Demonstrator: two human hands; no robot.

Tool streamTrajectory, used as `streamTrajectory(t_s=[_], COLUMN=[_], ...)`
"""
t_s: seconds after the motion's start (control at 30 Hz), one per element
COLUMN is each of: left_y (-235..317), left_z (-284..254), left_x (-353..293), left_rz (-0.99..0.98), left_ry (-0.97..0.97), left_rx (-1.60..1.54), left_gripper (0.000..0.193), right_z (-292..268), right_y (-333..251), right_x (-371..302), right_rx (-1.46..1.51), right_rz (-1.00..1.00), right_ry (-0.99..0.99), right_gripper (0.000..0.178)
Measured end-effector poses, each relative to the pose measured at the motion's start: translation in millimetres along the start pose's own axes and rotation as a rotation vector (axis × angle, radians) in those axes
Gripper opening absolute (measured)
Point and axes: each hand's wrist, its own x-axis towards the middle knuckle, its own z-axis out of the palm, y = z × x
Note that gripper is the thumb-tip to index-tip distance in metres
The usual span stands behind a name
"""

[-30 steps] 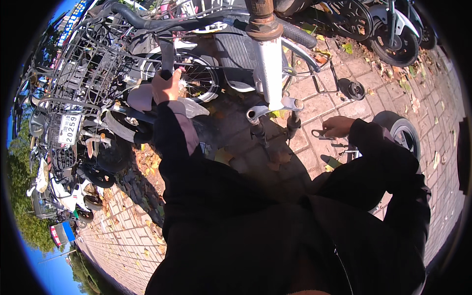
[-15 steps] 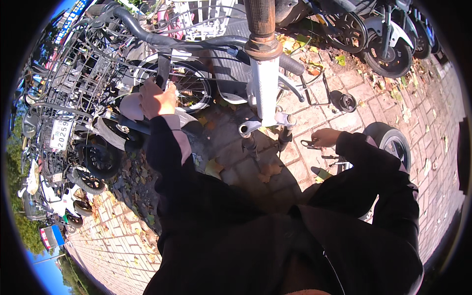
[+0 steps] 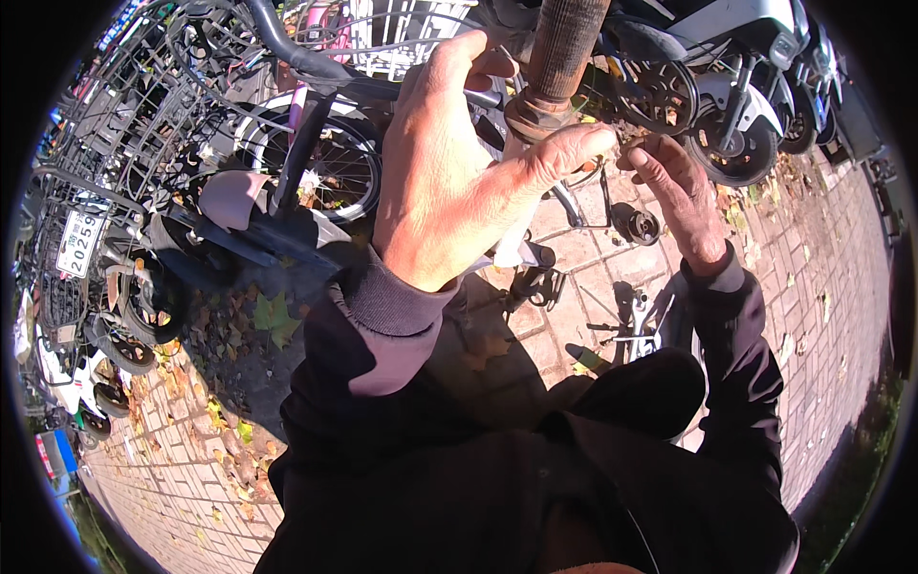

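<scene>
A rusty brown tube (image 3: pixel 571 43) stands upright at the top centre, with a rusty collar (image 3: pixel 532 117) at its lower end. My left hand (image 3: pixel 459 172) is raised close in front of me and curls around that collar, thumb on the near side and fingers behind the tube. My right hand (image 3: pixel 681 203) reaches in from the right, its fingertips pinched together at a small rusty part beside my left thumb tip. What the fingertips hold is too small to tell. Both sleeves are black.
A bicycle wheel (image 3: pixel 325 172) and a black frame lie to the left, with a wire basket (image 3: pixel 402 29) above. Parked scooters (image 3: pixel 755 115) stand at the top right. A wrench (image 3: pixel 636 323) and a small wheel (image 3: pixel 641 227) lie on the brick paving (image 3: pixel 813 316) among fallen leaves.
My left hand left the black bicycle part at the left and rose to the rusty collar. My right hand came up from the paving near the tools to the same spot.
</scene>
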Motion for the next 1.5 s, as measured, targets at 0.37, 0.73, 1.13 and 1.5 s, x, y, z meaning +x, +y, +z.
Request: streamTrajectory(t_s=[0.37, 0.73, 1.13, 1.5], left_y=[24, 24, 9, -59], left_z=[0, 6, 13, 15], left_x=[84, 90, 80, 37], left_rz=[-0.038, -0.098, 0.026, 0.037], left_ry=[-0.456, -0.432, -0.574, -0.295], left_rx=[-0.903, -0.705, -1.016, -0.388], left_gripper=[0.031, 0.026, 0.019, 0.018], right_z=[95, 78, 69, -69], right_y=[-97, -90, -81, 169], right_x=[38, 52, 65, -133], right_rx=[0.128, 0.418, 0.607, -0.117], right_rz=[-0.252, -0.221, -0.163, 0.512], right_ry=[0.219, -0.092, -0.316, -0.008], right_gripper=[0.048, 0.028, 0.03, 0.037])
